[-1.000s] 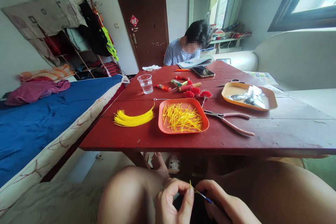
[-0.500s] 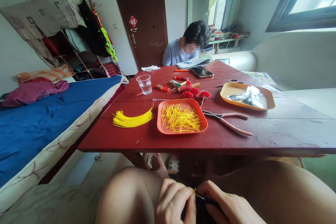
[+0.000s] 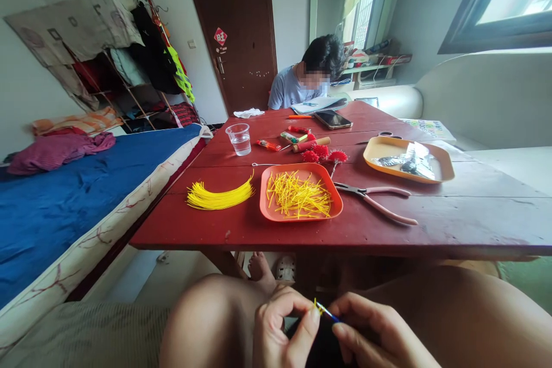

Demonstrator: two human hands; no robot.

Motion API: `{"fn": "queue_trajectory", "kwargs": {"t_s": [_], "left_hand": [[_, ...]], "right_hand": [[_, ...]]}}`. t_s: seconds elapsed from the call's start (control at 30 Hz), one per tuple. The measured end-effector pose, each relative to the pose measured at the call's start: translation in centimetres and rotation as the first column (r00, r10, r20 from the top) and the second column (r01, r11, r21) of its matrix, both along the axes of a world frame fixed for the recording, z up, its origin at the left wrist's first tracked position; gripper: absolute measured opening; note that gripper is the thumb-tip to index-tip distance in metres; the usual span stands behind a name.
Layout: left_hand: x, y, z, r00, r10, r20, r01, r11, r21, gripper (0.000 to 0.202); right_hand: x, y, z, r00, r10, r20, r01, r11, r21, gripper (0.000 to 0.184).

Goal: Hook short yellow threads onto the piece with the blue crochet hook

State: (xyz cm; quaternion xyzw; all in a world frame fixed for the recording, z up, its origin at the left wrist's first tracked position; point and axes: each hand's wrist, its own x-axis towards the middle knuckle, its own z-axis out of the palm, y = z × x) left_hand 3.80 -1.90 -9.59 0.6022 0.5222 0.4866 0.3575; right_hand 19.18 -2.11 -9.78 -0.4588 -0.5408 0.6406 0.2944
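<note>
Above my lap, my left hand is closed in a pinch on a small piece of yellow cord at thumb and forefinger. My right hand grips a slim tool with a blue handle and a shiny metal tip; its exact kind I cannot make out. The tip meets the yellow cord at the left fingertips. Beyond my hands, an orange-red tray on the table holds many short yellow cord pieces. A bundle of longer yellow cords lies to the left of it.
Pink-handled pliers, red fluffy flowers, lighters and a plastic cup of water are on the red table. A yellow tray holds silvery packets. A person sits at the far end.
Both hands have turned and risen slightly, so the tool's blue handle and metal tip now show. The left thumb has come up against the yellow cord.
</note>
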Motion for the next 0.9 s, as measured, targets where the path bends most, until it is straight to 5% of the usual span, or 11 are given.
{"fn": "queue_trajectory", "kwargs": {"t_s": [0.13,0.43,0.7,0.9], "left_hand": [[-0.5,0.3,0.4,0.994,-0.091,0.061,0.098,0.987,-0.130,0.022],[-1.6,0.3,-0.2,0.978,-0.055,0.199,0.138,0.891,-0.432,0.012],[-1.1,0.8,0.8,0.944,-0.078,0.320,0.227,0.857,-0.463,0.012],[-1.4,0.5,-0.2,0.964,-0.069,0.256,0.177,0.886,-0.429,0.013]], "right_hand": [[0.8,0.5,0.1,0.989,0.077,0.126,-0.086,0.994,0.064,0.055],[0.9,0.9,0.9,0.981,0.091,0.173,-0.126,0.971,0.203,0.033],[1.0,1.0,1.2,0.967,0.134,0.215,-0.183,0.956,0.231,0.016],[1.1,1.2,2.9,0.967,0.161,0.196,-0.201,0.958,0.205,0.016]]}}
